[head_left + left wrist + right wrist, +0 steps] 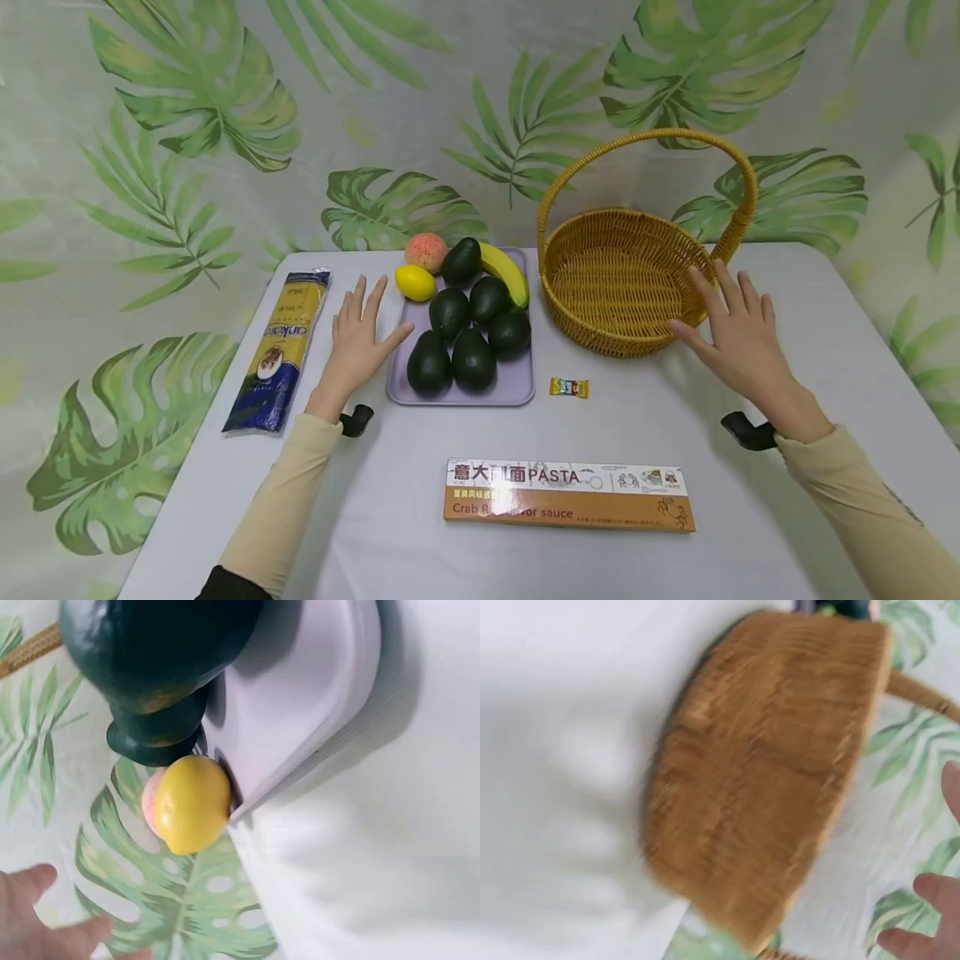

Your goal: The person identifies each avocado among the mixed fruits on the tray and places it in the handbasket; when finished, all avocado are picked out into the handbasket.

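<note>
Nothing is held in either grip. The left hand [358, 337] is kept flat with fingers spread and straight, its thumb touching or nearly touching the left edge of the tray [457, 397]; this placement suits steadying or sliding the tray rather than picking from it. Just beyond its fingertips a lemon [415, 282] is found at the tray's far corner, with a peach [426, 251] behind it, a banana [507, 272] further across, and dark avocados [451, 312] filling the rest. To its outer side a spaghetti packet [279, 352] is laid lengthwise on the surface [660, 417].

The right hand [738, 329] is likewise spread and empty, its fingers set against or just beside the near outer wall of the basket [600, 333], as if to brace it. The basket is seen empty, handle upright. Between the hands a small candy [568, 387] is left, and nearer the person a pasta box [568, 495] lies flat.
</note>
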`<state>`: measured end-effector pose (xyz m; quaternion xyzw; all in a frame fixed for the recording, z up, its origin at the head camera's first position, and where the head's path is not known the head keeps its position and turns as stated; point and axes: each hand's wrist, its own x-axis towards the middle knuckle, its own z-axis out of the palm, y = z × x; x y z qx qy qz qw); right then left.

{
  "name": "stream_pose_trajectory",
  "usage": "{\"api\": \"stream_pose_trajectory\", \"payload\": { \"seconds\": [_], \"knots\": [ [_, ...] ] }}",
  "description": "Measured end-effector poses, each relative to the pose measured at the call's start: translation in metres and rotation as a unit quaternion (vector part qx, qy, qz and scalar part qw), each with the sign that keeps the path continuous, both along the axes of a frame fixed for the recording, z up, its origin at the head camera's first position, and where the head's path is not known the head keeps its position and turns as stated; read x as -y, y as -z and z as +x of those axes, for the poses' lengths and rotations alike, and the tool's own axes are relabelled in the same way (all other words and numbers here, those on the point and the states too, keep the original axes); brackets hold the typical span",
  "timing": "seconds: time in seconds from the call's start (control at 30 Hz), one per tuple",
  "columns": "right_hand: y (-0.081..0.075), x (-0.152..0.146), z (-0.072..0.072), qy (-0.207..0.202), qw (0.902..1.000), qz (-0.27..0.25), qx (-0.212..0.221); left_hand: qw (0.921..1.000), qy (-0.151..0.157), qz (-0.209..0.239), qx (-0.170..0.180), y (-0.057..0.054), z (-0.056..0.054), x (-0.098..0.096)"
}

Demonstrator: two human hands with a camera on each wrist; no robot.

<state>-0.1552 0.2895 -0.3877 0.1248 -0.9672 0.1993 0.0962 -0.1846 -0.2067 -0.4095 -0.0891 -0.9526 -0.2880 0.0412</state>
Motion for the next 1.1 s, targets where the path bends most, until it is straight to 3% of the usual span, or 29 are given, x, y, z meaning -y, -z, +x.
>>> {"api": "stream_pose_trajectory", "payload": {
  "seconds": [0.1,0.2,0.43,0.53,0.73,0.93,1.1],
  "knots": [
    [-0.010,0.017,0.001,-0.047,0.9973,-0.057,-0.001,0.9960,0.029,0.078,0.033,0.004,-0.001,0.010],
    [-0.018,0.038,0.001,-0.088,0.9893,-0.114,0.023,0.9861,0.059,0.139,0.070,0.010,0.000,0.019],
    [-0.019,0.086,-0.002,-0.176,0.9594,-0.201,0.089,0.9509,0.136,0.227,0.161,0.029,0.002,0.034],
    [-0.015,0.105,-0.006,-0.210,0.9396,-0.234,0.135,0.9436,0.151,0.232,0.182,0.037,0.002,0.038],
    [-0.007,0.139,-0.014,-0.272,0.8957,-0.277,0.217,0.9425,0.155,0.204,0.214,0.047,0.005,0.039],
    [-0.001,0.166,-0.023,-0.301,0.8855,-0.242,0.259,0.9393,0.160,0.190,0.237,0.049,0.008,0.039],
    [0.004,0.186,-0.030,-0.305,0.8779,-0.222,0.295,0.9397,0.180,0.172,0.234,0.051,0.007,0.038]
  ]
}}
